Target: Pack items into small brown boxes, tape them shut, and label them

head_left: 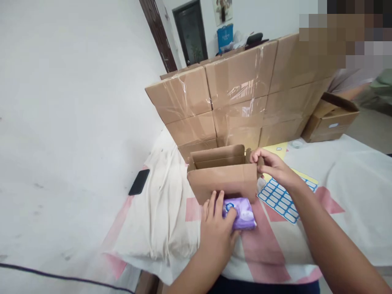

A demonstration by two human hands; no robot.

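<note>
A pale cloth with pink patches covers the counter (361, 220) across the lower half of the frame, beside a white wall (73, 102) at left. Taped cartons (239, 83) rise behind; a dark door (190, 34) stands at upper centre. At centre, the left hand (216, 226) holds the purple packet (243, 212) before an open box (225, 179), while the right hand's (275, 167) fingers pinch its right flap. The packet's round blue logo and the blue bag's (225, 36) white print are unreadable; blue-bordered labels (278, 198) lie right.
</note>
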